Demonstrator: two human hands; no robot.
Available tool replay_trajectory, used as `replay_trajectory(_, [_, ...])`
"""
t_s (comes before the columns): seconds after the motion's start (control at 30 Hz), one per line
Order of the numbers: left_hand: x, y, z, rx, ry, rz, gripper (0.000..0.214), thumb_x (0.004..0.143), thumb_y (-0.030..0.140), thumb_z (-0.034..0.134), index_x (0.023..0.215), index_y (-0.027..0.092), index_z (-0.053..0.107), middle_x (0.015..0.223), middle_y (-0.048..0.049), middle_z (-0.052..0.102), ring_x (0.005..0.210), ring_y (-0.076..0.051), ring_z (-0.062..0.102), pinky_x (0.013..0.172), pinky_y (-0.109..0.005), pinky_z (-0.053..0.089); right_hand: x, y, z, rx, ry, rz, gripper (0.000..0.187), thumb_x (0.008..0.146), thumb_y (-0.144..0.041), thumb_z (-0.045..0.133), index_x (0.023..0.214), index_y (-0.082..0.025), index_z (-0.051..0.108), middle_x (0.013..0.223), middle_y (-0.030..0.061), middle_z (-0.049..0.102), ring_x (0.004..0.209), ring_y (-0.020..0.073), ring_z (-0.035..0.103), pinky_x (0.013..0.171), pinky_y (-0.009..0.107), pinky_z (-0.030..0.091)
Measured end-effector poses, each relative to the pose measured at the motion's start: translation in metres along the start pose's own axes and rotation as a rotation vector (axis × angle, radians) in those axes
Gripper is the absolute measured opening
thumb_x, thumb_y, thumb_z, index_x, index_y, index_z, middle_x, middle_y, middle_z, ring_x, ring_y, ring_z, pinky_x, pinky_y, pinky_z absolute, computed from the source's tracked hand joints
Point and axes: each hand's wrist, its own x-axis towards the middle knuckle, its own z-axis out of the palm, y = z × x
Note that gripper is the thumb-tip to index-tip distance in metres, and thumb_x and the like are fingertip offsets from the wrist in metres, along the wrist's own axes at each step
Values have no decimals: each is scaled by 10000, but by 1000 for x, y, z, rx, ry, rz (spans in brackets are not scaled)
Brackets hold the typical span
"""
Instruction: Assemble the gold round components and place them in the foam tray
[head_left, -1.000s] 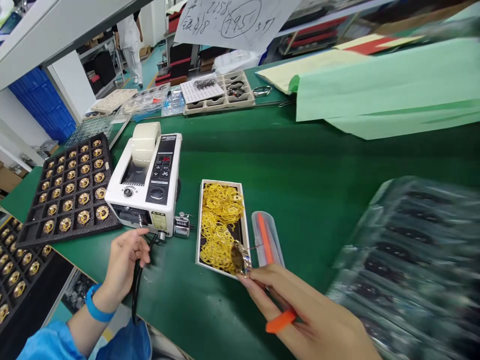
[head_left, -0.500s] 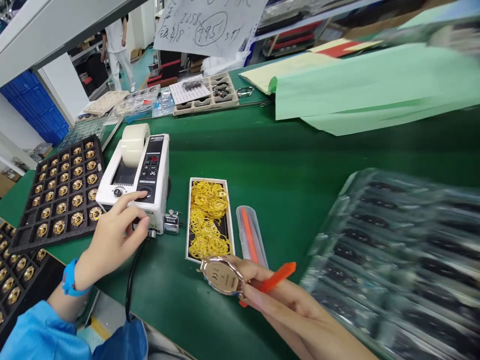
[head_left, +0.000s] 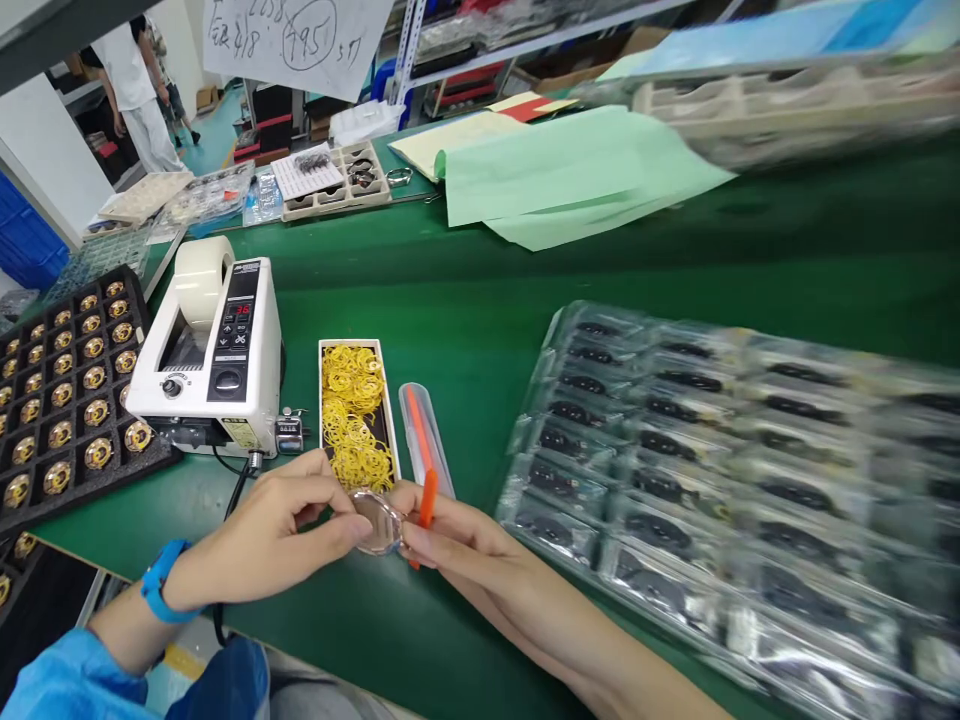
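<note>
In front of the small box, my right hand pinches a rose-gold watch case, its flat back turned up. The same hand keeps a thin orange plastic stick between its fingers. My left hand, with a blue band at the wrist, has its thumb and fingers closed at the left edge of the watch case. Whether a piece of tape lies under that thumb is hidden. Behind the left hand stands a white tape dispenser carrying a roll of clear tape.
A box holds yellow rings; a clear holder lies beside it. At right is a plastic tray of dark parts, at left a black foam tray of gold parts. Green sheets lie behind.
My left hand has left the tape dispenser's front and come right to the watch case. The camera view has swung right. My right hand still holds the watch case and orange stick.
</note>
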Motion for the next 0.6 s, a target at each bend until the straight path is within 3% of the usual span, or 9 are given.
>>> replay_trajectory(0.2, [-1, -5, 0, 30, -3, -1, 235, 903, 297, 555, 707, 173, 596, 755, 19, 396, 670, -117, 387, 592, -259, 296, 0, 2, -1, -54, -5, 20, 460, 737, -656, 665, 744, -215, 531, 743, -8, 488, 725, 170, 455, 706, 306, 396])
replay_trajectory(0.6, [0, -5, 3, 29, 27, 7, 207, 879, 228, 565, 681, 168, 569, 745, 29, 400, 651, -101, 382, 578, -251, 285, -2, 5, -3, -9, -16, 20, 374, 769, -574, 697, 764, -219, 578, 765, -16, 518, 742, 156, 456, 714, 277, 388])
